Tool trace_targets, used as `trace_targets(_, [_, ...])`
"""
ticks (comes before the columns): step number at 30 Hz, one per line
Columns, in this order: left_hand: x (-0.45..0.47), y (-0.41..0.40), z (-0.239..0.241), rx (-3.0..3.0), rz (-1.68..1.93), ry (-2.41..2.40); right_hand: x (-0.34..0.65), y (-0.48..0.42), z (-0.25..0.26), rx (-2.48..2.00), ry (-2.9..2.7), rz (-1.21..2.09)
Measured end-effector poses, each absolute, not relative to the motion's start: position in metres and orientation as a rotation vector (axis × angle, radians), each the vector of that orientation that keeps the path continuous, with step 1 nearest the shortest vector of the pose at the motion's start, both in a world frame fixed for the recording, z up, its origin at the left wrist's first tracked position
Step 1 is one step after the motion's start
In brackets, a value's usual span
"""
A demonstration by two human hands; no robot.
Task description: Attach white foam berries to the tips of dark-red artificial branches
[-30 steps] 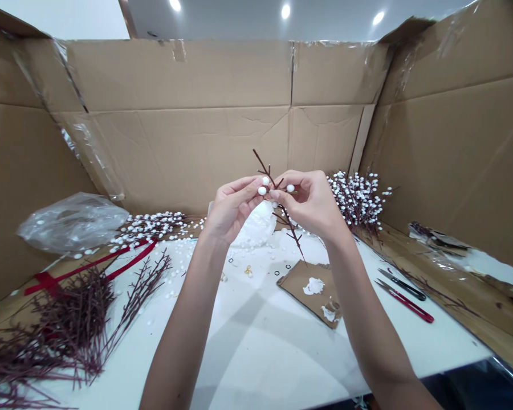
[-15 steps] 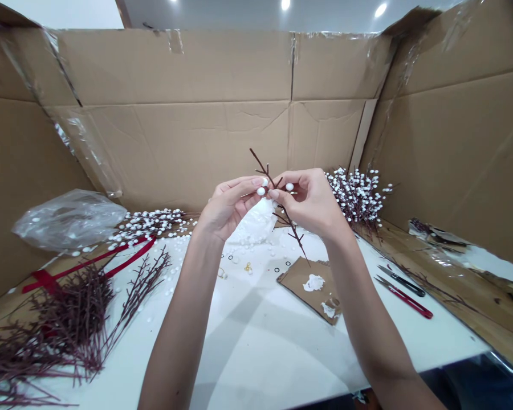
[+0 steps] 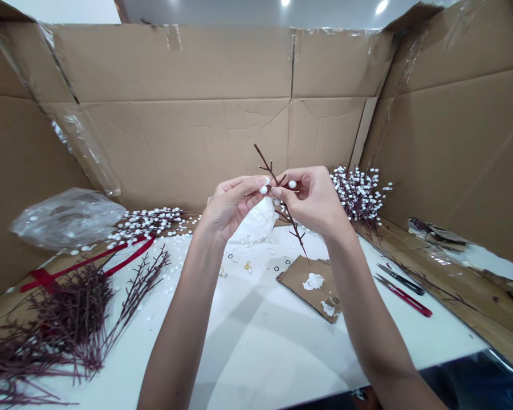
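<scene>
The left hand (image 3: 235, 208) is narrowed to a pinch, thumb and fingertips close together, with a small white oval bead (image 3: 264, 189) at their tips; whether the fingers grip this bead or only touch it is hard to tell. The right hand (image 3: 310, 196) holds a dark brown, thin branching twig (image 3: 297, 232) between thumb and fingers. The twig stands tilted between the two hands, its top leaning toward the left and its lower stem slanting down to the right, above the surface (image 3: 248, 353), which is white and flat. A second white oval bead (image 3: 292, 184) shows beside the right hand's fingers.

Just behind the hands sits a white plastic-looking heap (image 3: 256, 222), partly hidden by them. Below the twig's lower end lies a brown flat cardboard piece (image 3: 293, 278) bearing a white pasty blob (image 3: 313, 281). Small black rings (image 3: 276, 268) lie near its left edge.

Farther right, black-handled snips (image 3: 404, 281) and red-handled snips (image 3: 410, 300) lie side by side, and a bunch of brown stems with white berries (image 3: 359, 193) is beyond the right hand. Far to the left are a pile of bare dark brown twigs (image 3: 77, 307), a red fabric-like ribbon (image 3: 45, 279), more white-berried branches (image 3: 147, 223) and a clear crumpled plastic bag (image 3: 68, 219). Brown cardboard walls (image 3: 196, 68) enclose the back and sides.
</scene>
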State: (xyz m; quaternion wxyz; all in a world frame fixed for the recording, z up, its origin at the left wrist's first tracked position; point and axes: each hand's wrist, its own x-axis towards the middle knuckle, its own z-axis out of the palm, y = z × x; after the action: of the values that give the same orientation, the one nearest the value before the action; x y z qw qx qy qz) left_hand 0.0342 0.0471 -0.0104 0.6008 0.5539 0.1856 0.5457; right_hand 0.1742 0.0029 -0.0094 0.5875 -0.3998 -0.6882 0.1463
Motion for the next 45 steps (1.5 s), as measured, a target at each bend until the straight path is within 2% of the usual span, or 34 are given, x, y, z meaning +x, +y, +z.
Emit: trace_targets(45, [0.0327, 0.0450, -0.0119, 1.340, 1.227, 0.451, 0.1740, 0.0033, -0.0111, -0.995, -1.603, 0.304])
